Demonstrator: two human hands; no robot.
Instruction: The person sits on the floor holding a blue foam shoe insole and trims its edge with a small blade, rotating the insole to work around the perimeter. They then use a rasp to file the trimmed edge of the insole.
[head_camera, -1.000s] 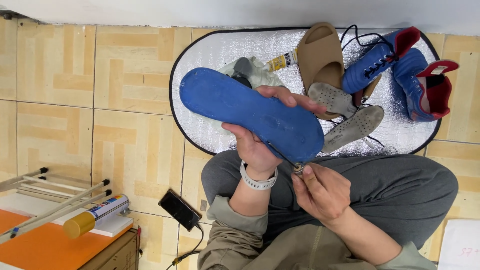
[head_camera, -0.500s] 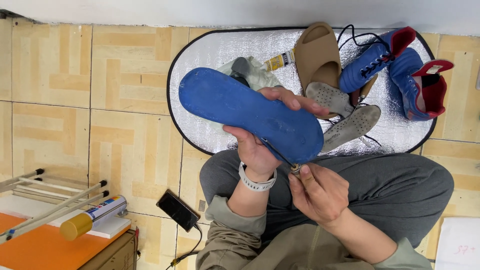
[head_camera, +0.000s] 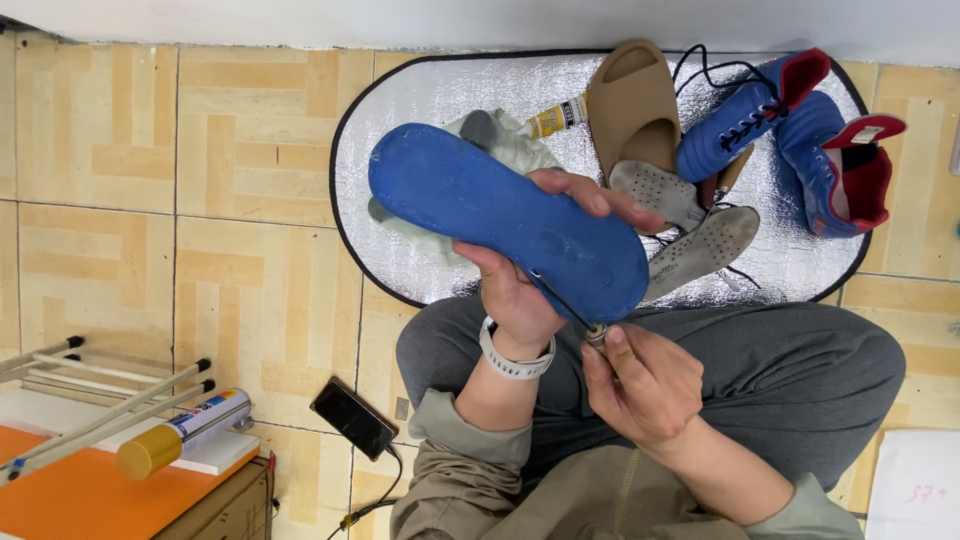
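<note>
Risky bit: that thin tool (head_camera: 565, 305) could slip across the blue sole (head_camera: 505, 230) if the right hand (head_camera: 640, 385) pushes too hard. Left hand (head_camera: 525, 290) wraps the sole from below, fingers curled over its far edge, above the lap. Right fingers pinch the tool's end at the sole's heel edge.

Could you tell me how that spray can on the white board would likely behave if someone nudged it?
The spray can lies on its side, so it would probably roll. Its round, smooth body looks slippery. The thin rods resting beside it might stop it.
</note>
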